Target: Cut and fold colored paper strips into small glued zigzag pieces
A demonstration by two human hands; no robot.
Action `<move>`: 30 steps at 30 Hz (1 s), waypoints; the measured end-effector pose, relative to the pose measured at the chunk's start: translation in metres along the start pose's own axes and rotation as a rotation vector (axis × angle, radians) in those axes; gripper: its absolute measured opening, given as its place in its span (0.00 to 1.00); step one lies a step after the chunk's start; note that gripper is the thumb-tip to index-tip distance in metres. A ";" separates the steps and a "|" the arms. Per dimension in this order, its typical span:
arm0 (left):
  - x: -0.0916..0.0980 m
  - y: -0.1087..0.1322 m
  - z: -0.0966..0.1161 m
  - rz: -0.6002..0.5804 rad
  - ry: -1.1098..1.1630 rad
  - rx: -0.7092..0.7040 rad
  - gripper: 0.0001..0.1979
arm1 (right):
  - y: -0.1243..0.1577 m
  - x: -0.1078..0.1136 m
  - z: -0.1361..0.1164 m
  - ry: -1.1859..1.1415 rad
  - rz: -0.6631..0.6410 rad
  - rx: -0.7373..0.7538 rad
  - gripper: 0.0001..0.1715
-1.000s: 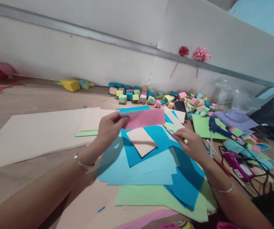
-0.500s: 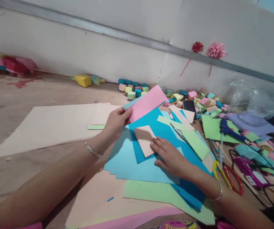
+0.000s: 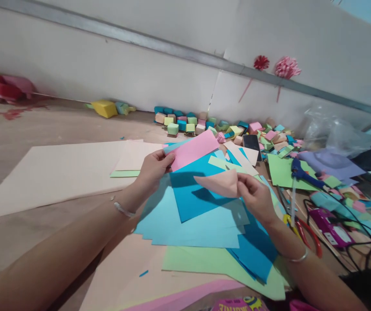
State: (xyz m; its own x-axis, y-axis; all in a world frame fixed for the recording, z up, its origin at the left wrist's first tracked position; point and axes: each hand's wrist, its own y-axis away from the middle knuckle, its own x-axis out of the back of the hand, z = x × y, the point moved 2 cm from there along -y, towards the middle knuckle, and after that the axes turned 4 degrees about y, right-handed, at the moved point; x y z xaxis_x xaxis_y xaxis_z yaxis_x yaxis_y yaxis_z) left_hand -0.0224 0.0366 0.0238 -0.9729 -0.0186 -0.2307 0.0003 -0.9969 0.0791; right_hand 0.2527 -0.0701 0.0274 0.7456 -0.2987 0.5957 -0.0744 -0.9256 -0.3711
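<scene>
Paper rectangle (image 3: 194,151), pink, in left hand's (image 3: 153,171) grasp, curled peach sheet (image 3: 220,185) in right hand's (image 3: 257,198).

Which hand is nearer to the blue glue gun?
The right. The right hand, holding peach paper, is just left of the blue glue gun; the left hand, holding pink paper, is much farther to its left.

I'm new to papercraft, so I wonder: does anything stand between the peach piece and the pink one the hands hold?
Nothing visible does. The right hand pinches the peach piece, the left hand holds the pink piece, and between the pieces is open air, with the blue sheet lying below.
</scene>
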 end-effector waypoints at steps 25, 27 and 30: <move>-0.006 0.006 -0.011 -0.397 -0.635 -0.006 0.14 | -0.036 0.022 0.054 0.789 -0.242 0.069 0.08; -0.005 0.007 -0.011 -0.400 -0.632 -0.017 0.14 | -0.037 0.018 0.055 0.823 -0.234 0.068 0.09; -0.007 0.009 -0.007 -0.422 -0.630 -0.068 0.14 | -0.037 0.017 0.056 0.805 -0.182 0.079 0.11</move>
State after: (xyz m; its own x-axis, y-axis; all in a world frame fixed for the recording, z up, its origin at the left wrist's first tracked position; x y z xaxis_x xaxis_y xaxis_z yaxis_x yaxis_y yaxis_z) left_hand -0.0136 0.0271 0.0191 -0.8419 0.3923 0.3707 -0.4065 -0.9127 0.0425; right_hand 0.3057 -0.0279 0.0116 0.0369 -0.2484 0.9680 0.0711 -0.9655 -0.2505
